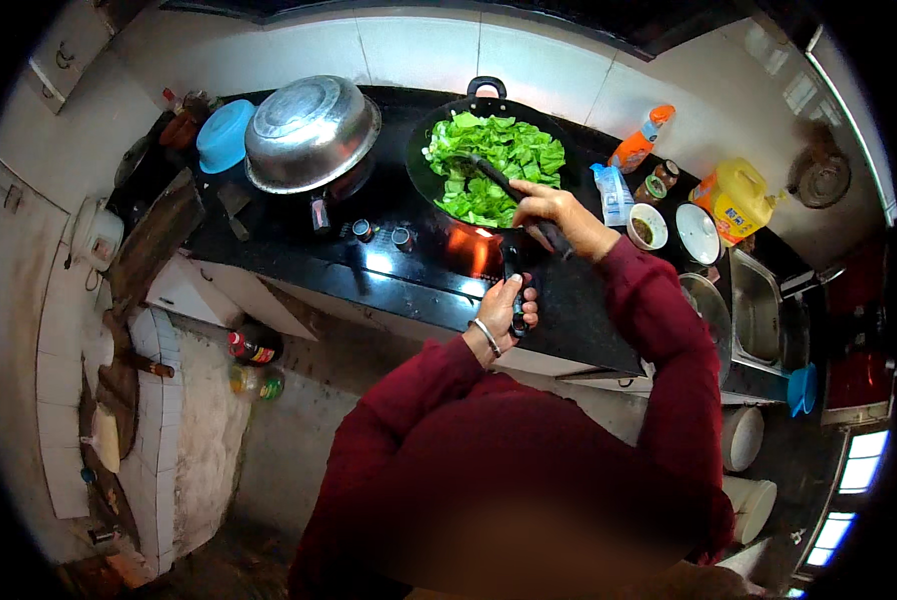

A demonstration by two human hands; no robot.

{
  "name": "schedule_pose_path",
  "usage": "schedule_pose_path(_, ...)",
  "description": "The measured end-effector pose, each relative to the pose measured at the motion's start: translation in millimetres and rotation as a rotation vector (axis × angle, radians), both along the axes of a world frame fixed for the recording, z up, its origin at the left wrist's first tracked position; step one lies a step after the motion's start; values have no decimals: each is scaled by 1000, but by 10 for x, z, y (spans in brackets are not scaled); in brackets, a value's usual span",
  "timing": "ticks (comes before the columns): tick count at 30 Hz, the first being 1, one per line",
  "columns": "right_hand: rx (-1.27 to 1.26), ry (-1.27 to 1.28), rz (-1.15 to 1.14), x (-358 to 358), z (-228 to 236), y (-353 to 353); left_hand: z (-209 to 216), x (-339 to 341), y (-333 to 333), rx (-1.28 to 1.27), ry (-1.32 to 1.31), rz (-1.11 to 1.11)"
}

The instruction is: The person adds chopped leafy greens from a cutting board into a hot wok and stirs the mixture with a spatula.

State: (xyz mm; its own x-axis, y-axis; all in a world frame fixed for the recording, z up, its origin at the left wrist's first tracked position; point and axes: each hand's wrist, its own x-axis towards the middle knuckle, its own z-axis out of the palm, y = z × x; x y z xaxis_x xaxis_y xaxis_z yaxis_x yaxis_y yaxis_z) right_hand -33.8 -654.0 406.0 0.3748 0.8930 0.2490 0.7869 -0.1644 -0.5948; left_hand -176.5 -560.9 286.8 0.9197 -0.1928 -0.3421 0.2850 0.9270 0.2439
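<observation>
Chopped leafy greens (pixel 509 150) fill a dark wok (pixel 421 180) standing on the right side of the black stove. My left hand (pixel 509 306) is wrapped round the wok's long handle (pixel 512 262), close to the counter's front edge. In my right hand (pixel 561 220) is the dark handle of a spatula (pixel 497 178). It slants down to the left into the greens, which hide its blade. Orange light glows on the wok's near side.
An upturned metal basin (pixel 309 135) covers the left burner, beside a blue plastic bowl (pixel 225 137). On the right stand an orange spray bottle (pixel 645 138), a small bowl of seasoning (pixel 648 227), a yellow oil jug (pixel 737 200) and a sink (pixel 756 305). Bottles (pixel 255 345) are on the floor.
</observation>
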Motion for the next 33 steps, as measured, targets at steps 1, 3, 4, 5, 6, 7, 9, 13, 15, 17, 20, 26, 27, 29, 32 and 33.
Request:
schedule_pose_path(1, 35, 20, -50, 42, -31, 13, -6, 6, 1, -2, -4, -6)
schedule_pose_path(3, 203, -281, -10, 247, 4, -70, -11, 18, 3, -6, -8, -20)
schedule_pose_path(4, 249, -206, -112, 155, 215, -83, -13, 16, 9, -18, -11, -23)
schedule_pose_path(5, 348, -213, -134, 163, 335, -103, -9, 19, 12, -13, -5, -19)
schedule_pose_path(6, 327, -189, -158, 132, 517, -107, -17, 9, 16, -13, 3, -3)
schedule_pose_path(7, 307, -166, -182, 93, 721, -104, -8, -4, 23, -11, 11, 12)
schedule_pose_path(9, 213, -334, -291, 82, 1002, -160, 5, 9, -8, -14, 11, 2)
schedule_pose_path(13, 137, -325, -399, 247, 1156, -151, -12, 28, -40, -17, 9, 0)
schedule_pose_path(15, 91, -371, -509, 356, 1109, -153, 2, 24, -41, -13, 13, 2)
schedule_pose_path(17, 101, -407, -598, 529, 988, -209, 27, 17, -49, -6, 7, -2)
schedule_pose_path(20, 279, -55, -711, 1067, 406, -362, -15, 12, -57, -23, -8, 3)
schedule_pose_path(26, 576, 701, -656, 1012, -233, -328, -43, 24, -36, 2, -19, 4)
schedule_pose_path(27, 573, 625, -631, 898, -214, -285, -58, 18, -42, 4, -15, 1)
schedule_pose_path(29, 460, 374, -459, 749, -179, -262, -27, 9, -29, -8, -14, -4)
schedule_pose_path(32, 257, -229, -301, 377, 60, -213, -25, 21, -30, 8, -10, -5)
schedule_pose_path(33, 256, -328, -199, 262, 139, -180, -30, 24, -27, 4, -12, -1)
